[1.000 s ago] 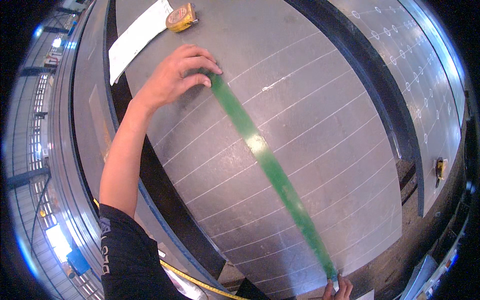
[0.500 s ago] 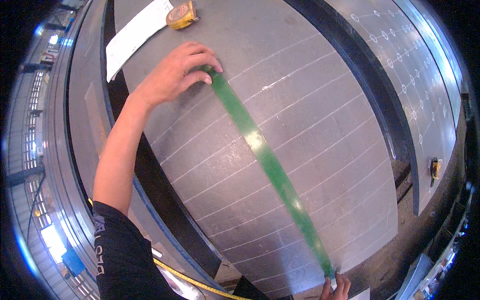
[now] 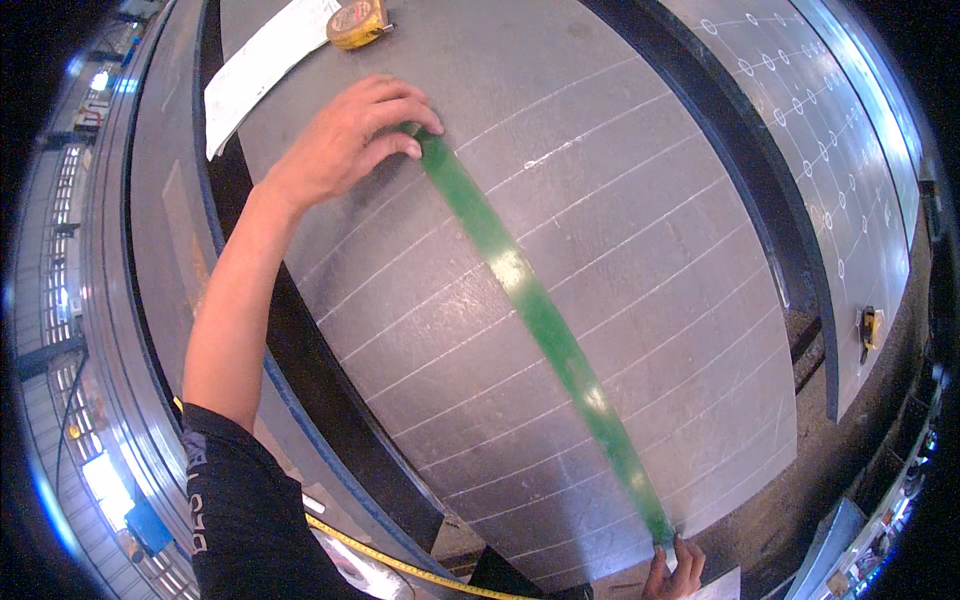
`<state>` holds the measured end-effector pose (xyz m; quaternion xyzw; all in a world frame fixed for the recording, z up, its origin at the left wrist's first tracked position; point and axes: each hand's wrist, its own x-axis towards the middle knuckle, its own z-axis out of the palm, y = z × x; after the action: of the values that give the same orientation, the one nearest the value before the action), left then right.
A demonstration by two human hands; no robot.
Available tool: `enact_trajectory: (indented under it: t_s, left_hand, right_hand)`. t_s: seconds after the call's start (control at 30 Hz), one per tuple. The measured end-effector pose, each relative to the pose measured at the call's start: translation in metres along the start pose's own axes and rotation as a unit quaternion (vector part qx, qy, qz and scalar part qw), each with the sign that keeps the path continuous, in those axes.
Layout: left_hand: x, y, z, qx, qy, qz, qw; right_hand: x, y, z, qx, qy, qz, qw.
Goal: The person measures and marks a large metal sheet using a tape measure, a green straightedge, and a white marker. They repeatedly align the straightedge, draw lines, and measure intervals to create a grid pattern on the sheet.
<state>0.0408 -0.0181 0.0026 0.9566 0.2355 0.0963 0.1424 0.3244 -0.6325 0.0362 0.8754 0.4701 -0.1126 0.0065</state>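
Two hands (image 3: 350, 140), one green strip (image 3: 546, 326) and one tape blade (image 3: 382, 560) show. Yellow cases (image 3: 357, 24) seemingly number two, at eleven and three o'clock.

The left sleeve (image 3: 255, 515) is black, short and roomy, its hem near the elbow; pale block letters (image 3: 197, 520) run down its outer side, with bluish-grey print (image 3: 196, 450) nearer the hem. Left forearm (image 3: 235, 310) and left grip (image 3: 350, 140) are bare, as is the partly visible right grip (image 3: 677, 572).

A metalworking workshop: flat grey metal plate (image 3: 610, 275) bears ruled white lines (image 3: 545, 157) and a rounded yellow tape measure (image 3: 356, 24). Pale ribbed panelling (image 3: 30, 280) stands beyond.
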Motion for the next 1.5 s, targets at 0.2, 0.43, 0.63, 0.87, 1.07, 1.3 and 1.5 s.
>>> enact_trajectory:
  t_s: [0.2, 0.43, 0.63, 0.87, 1.07, 1.3, 1.5]
  left_hand:
    - [0.0, -0.002, -0.002, 0.015, -0.015, -0.002, 1.0]
    - [0.002, 0.008, 0.001, 0.012, -0.011, -0.023, 1.0]
    - [-0.006, 0.008, -0.004, 0.062, -0.014, -0.019, 0.998]
    - [-0.011, 0.04, 0.016, 0.039, 0.033, -0.097, 0.994]
    - [-0.01, 0.063, 0.026, 0.124, -0.012, -0.168, 0.978]
    - [-0.003, 0.03, 0.023, 0.167, -0.064, -0.162, 0.971]
    - [0.005, 0.035, 0.016, 0.172, -0.086, -0.184, 0.964]
  right_hand:
    - [0.008, -0.007, -0.006, 0.053, 0.021, -0.031, 0.998]
    - [-0.002, 0.011, 0.006, 0.05, 0.029, -0.033, 0.998]
    - [0.0, 0.011, 0.015, 0.112, 0.043, -0.04, 0.992]
    - [0.001, 0.005, 0.013, 0.111, 0.025, -0.016, 0.993]
    - [0.006, 0.006, 0.007, 0.102, 0.011, 0.005, 0.995]
    - [0.005, 0.011, 0.012, 0.145, 0.043, 0.002, 0.989]
    - [0.007, 0.011, 0.015, 0.165, 0.076, -0.022, 0.983]
